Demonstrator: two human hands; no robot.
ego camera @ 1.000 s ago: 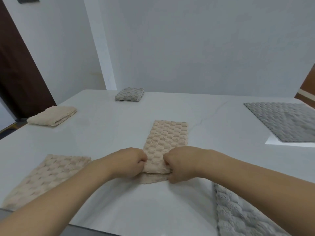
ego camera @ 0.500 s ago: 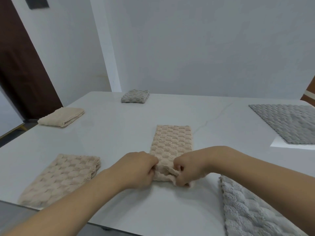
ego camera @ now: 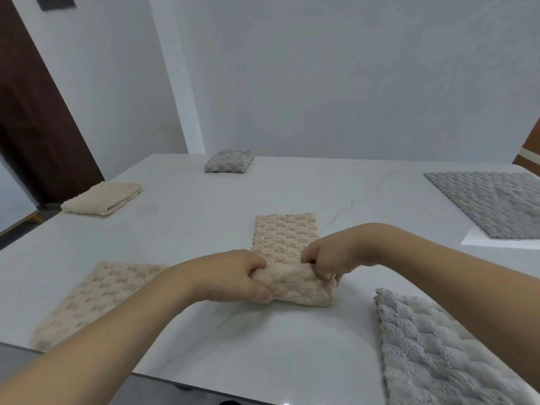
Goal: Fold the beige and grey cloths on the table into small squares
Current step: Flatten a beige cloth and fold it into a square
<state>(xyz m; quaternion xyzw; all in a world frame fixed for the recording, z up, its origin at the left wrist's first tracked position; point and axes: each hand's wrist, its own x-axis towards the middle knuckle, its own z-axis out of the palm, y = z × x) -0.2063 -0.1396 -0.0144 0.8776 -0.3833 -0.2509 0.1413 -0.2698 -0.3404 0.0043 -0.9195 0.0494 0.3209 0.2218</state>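
Observation:
A beige waffle cloth (ego camera: 285, 238), folded into a narrow strip, lies in the middle of the white table (ego camera: 204, 217). Its near end is lifted off the table and curled over toward the far end. My left hand (ego camera: 233, 277) pinches the left corner of that raised end. My right hand (ego camera: 327, 258) pinches the right corner. A flat beige cloth (ego camera: 96, 299) lies at the near left. One grey cloth (ego camera: 438, 355) lies flat at the near right, another grey cloth (ego camera: 491, 203) at the far right.
A folded beige cloth (ego camera: 102, 198) sits at the far left edge and a small folded grey cloth (ego camera: 229, 161) near the back edge. A dark brown door (ego camera: 35, 112) stands at the left. White walls rise behind the table.
Both hands have raised the strip's near end off the table and carried it away from me, so a rolled fold now stands between them. The view has shifted slightly.

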